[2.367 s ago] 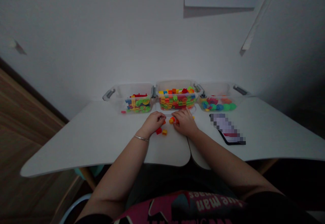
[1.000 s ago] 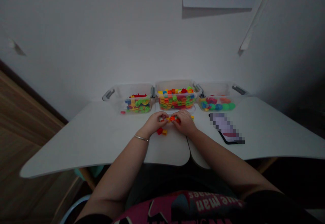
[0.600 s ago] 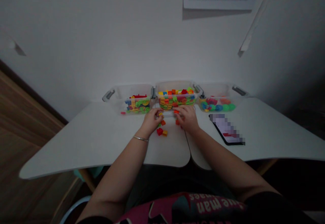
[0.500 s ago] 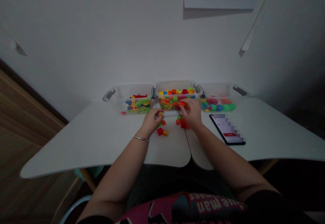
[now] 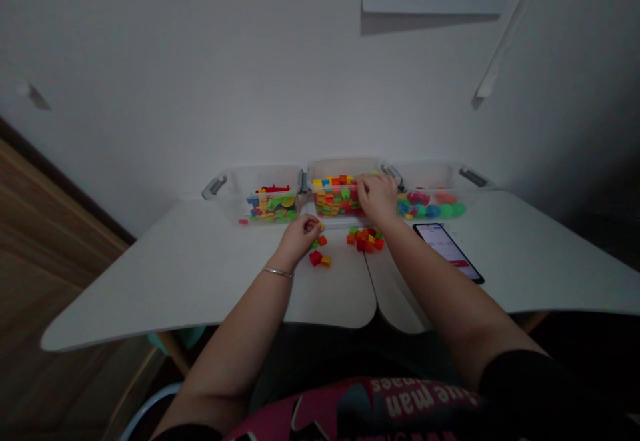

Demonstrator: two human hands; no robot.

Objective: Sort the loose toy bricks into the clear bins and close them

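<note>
My left hand (image 5: 299,236) is closed in a pinch on a small yellow toy brick (image 5: 321,226), just above the table. Close below it lie a red brick (image 5: 315,258), a yellow-orange brick (image 5: 326,261) and a few green and orange ones. My right hand (image 5: 377,196) reaches over the front rim of the middle clear plastic box (image 5: 345,166), which holds many coloured bricks (image 5: 333,198). Its fingertips are hidden among the bricks, so their grip does not show. A small pile of orange, red and green bricks (image 5: 366,241) sits on the table below my right wrist.
A clear box (image 5: 240,181) of mixed toy pieces stands on the left, another (image 5: 425,173) with round green and blue pieces on the right. A phone (image 5: 445,248) lies right of my right forearm. The white table (image 5: 200,281) has a seam near its middle.
My right hand has moved up and away from me, from in front of the middle box to over its rim. The orange-red brick it held is out of sight. My left hand has barely moved.
</note>
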